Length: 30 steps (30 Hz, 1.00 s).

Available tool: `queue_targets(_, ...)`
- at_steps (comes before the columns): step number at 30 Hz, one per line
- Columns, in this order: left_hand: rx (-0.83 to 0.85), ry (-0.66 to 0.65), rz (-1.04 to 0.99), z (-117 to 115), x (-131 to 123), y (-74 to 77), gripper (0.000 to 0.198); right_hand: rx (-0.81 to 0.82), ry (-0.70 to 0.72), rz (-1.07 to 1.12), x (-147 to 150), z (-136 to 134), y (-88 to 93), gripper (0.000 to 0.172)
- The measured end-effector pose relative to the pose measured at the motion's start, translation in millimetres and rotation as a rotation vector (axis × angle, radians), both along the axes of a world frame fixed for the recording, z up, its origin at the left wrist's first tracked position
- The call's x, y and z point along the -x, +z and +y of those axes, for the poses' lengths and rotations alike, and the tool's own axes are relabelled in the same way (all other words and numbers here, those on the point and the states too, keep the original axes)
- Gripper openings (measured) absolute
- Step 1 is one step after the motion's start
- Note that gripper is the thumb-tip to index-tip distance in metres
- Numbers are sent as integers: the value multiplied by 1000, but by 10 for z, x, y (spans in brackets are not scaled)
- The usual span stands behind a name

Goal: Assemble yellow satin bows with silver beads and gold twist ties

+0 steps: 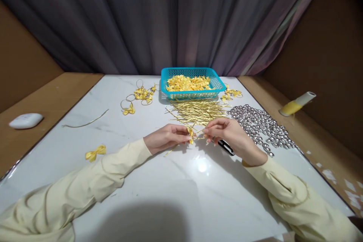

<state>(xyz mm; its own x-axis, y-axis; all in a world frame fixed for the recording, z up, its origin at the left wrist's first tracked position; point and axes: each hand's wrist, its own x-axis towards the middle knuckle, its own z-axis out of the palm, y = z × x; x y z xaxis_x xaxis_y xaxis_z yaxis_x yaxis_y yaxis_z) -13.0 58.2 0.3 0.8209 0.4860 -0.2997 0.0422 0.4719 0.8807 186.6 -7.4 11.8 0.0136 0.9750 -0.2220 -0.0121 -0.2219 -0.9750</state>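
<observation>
Head cam, watching remotely: L hand [168, 136] has a shiny yellow ribbon bow [191, 134] pinched b/w thumb and fingers, mid-table, just on my side of a loose pile of gold metallic wire strands [198, 111]. R hand [227, 132] looks to be pinching a thin gold wire [199, 131] right by the bow; exact fingertip contact's too small to tell. Imo the step rn is fixing wire to the bow, so next move prob calls for a firm L pinch + small R twists. Pose-wise, forearms angle in from both sides, R palm-down, partly hiding a slim black tool [226, 147].
</observation>
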Motion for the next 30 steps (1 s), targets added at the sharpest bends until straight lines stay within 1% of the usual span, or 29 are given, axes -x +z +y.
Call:
queue_targets(4,-7,9,-9,3,-6,9,7,86,46,121,-71,36,-6,24)
queue_targets(6,-13,10,-22,7,-5,9,10,123,98,153,-86,43,5,23)
queue_targets(12,-50,43,-29,20,2,-6,22,169,281,181,-138,30,25,17)
queue_targets(15,-71,41,-38,23,5,-4,22,164,326,198,-192,33,27,17)
queue_targets(17,-82,34,-40,17,5,9,18,148,336,187,-214,25,39,20)
queue_targets(20,-87,15,-35,-4,0,33,12,81,311,87,-192,-37,76,25)
queue_targets(21,-81,11,-37,-13,-4,38,11,23,279,23,-171,-73,88,26)
queue_targets(22,-70,7,-44,-23,-9,40,11,-70,229,-59,-144,-116,100,25)
queue_targets(23,-57,4,-56,-33,-15,41,10,-200,165,-167,-115,-165,107,24)
queue_targets(25,-30,5,-85,-55,-29,38,11,-544,24,-448,-54,-269,108,24)
queue_targets(26,-16,9,-96,-68,-36,36,11,-714,-20,-605,-26,-318,99,25)
queue_targets(28,13,21,-108,-96,-50,36,12,-980,-53,-886,23,-399,61,26)
queue_targets(30,44,35,-116,-129,-62,41,12,-1137,-61,-1107,56,-447,1,23)
